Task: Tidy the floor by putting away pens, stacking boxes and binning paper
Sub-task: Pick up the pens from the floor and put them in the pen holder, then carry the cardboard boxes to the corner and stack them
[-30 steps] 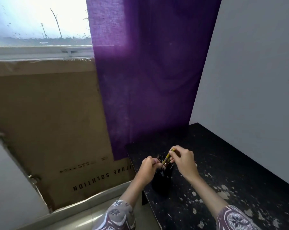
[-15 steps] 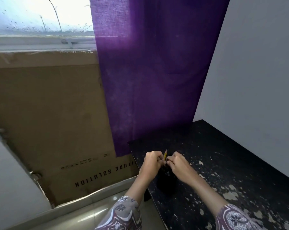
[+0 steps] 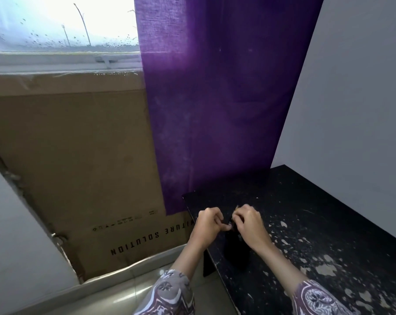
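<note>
— Where are your hands?
— Your left hand [image 3: 209, 223] curls over the black pen holder [image 3: 235, 253] near the table's [image 3: 329, 223] left edge; whether it grips anything, I cannot tell. Your right hand [image 3: 249, 225] pinches a yellow pencil [image 3: 236, 208] above it.
— And around you?
— Black, paint-flecked table; cardboard box [image 3: 67, 155] left, purple curtain [image 3: 215, 98] behind.

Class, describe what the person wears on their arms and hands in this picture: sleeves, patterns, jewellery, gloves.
Both arms end in patterned sleeves: the left sleeve and right sleeve show maroon and grey fabric with white swirling, floral motifs, reaching partway down the forearms. The left hand and right hand are bare: no gloves, and no rings, watch or bracelets are visible.
</note>
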Demonstrator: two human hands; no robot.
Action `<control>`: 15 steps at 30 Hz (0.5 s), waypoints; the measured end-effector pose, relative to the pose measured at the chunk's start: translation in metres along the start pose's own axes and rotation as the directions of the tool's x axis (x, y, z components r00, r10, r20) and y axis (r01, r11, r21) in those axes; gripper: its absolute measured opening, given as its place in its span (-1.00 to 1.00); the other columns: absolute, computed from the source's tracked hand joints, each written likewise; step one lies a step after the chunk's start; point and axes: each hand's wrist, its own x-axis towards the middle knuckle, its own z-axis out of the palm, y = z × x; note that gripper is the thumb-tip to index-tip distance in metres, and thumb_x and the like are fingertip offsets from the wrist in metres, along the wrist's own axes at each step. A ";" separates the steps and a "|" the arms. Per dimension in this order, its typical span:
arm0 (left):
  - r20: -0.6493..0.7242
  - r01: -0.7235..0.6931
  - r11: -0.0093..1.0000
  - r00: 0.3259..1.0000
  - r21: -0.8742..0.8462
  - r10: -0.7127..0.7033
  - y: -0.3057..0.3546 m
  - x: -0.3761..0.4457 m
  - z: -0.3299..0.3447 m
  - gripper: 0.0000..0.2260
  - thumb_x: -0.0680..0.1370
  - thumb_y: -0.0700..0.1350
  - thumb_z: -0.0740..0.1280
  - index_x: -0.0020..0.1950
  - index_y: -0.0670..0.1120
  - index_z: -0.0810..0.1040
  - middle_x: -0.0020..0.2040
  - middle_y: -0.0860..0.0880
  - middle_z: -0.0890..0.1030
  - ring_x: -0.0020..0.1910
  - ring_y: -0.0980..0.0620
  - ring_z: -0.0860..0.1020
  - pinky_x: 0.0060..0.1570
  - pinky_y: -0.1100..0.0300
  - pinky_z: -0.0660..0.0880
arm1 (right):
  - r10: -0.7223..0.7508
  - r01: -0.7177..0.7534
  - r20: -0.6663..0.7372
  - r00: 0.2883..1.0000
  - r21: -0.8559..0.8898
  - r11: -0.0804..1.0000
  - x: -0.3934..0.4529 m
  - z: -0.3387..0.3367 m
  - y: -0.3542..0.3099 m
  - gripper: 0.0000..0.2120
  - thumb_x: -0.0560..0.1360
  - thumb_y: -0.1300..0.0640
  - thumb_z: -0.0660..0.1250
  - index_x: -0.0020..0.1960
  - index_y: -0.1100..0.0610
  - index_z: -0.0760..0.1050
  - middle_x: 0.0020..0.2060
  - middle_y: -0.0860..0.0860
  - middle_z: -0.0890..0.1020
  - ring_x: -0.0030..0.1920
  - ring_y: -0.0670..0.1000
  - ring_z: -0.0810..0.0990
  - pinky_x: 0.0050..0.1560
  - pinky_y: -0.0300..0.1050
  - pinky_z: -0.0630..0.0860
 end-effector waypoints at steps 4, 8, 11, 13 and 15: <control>-0.056 0.022 1.000 0.998 0.015 -0.021 -0.007 -0.009 -0.018 -0.76 0.33 -0.06 0.53 -0.15 -0.07 0.51 -0.25 0.03 0.53 -0.24 0.10 0.49 -0.19 0.15 0.51 | -0.055 0.063 -0.138 0.989 0.056 0.996 -0.005 -0.005 -0.021 -0.85 0.53 0.25 0.23 0.02 0.21 0.55 -0.07 -0.07 0.43 -0.13 -0.14 0.47 -0.14 -0.38 0.46; -0.067 0.045 0.998 0.997 0.052 -0.042 -0.027 -0.040 -0.048 -0.72 0.36 0.01 0.50 -0.07 -0.08 0.53 -0.14 -0.01 0.54 -0.18 0.09 0.48 -0.21 0.26 0.46 | -0.148 0.160 -0.179 0.973 0.057 0.985 -0.016 0.010 -0.061 -0.83 0.52 0.25 0.23 0.04 0.22 0.56 -0.07 -0.05 0.47 0.00 -0.11 0.42 -0.07 -0.38 0.34; -0.120 0.076 0.996 0.990 0.056 -0.069 -0.049 -0.066 -0.079 -0.76 0.37 0.01 0.48 -0.14 -0.08 0.51 -0.16 -0.04 0.54 -0.19 0.07 0.47 -0.24 0.29 0.39 | -0.185 0.200 -0.137 0.973 0.103 0.974 -0.027 0.032 -0.095 -0.83 0.52 0.25 0.23 0.04 0.21 0.56 -0.05 0.00 0.51 0.01 -0.10 0.41 -0.07 -0.37 0.35; -0.149 0.100 0.993 0.985 0.064 -0.090 -0.065 -0.089 -0.105 -0.78 0.38 0.00 0.48 -0.17 -0.09 0.51 -0.19 -0.04 0.53 -0.20 0.07 0.45 -0.28 0.33 0.35 | -0.202 0.215 -0.103 0.974 0.140 0.967 -0.038 0.050 -0.119 -0.84 0.51 0.25 0.24 0.03 0.22 0.56 -0.05 0.01 0.51 0.00 -0.08 0.43 -0.07 -0.28 0.39; -0.172 0.140 0.988 0.977 0.071 -0.126 -0.086 -0.118 -0.136 -0.78 0.40 -0.01 0.47 -0.16 -0.12 0.53 -0.19 -0.05 0.53 -0.20 0.07 0.45 -0.29 0.37 0.33 | -0.212 0.218 -0.056 0.976 0.178 0.960 -0.052 0.073 -0.145 -0.85 0.50 0.25 0.26 0.02 0.22 0.56 -0.06 0.02 0.52 -0.02 -0.07 0.45 -0.07 -0.25 0.40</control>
